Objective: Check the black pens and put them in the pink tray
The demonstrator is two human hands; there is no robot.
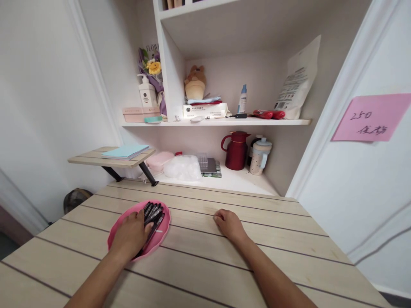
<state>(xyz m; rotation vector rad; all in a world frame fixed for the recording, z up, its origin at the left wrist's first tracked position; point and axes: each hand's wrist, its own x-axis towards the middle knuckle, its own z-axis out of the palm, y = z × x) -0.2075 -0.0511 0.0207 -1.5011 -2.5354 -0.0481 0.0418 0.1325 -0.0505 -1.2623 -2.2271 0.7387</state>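
Note:
A pink plate [119, 225] lies on the wooden table [276, 244], left of centre. Several black pens [154, 216] are heaped in it. My left hand [131, 235] rests on the plate, fingers laid over the pens; I cannot see whether the fingers grip any of them. My right hand [228, 224] lies on the bare tabletop to the right of the plate, fingers curled under into a loose fist, nothing visible in it.
Behind the table is a white shelf unit with a red jug [236, 149], a patterned mug [260, 156], a plastic bag [183, 167] and small boxes. A small raised stand [96, 158] with a blue booklet sits at the back left. A pink note [372, 117] is stuck on the right wall.

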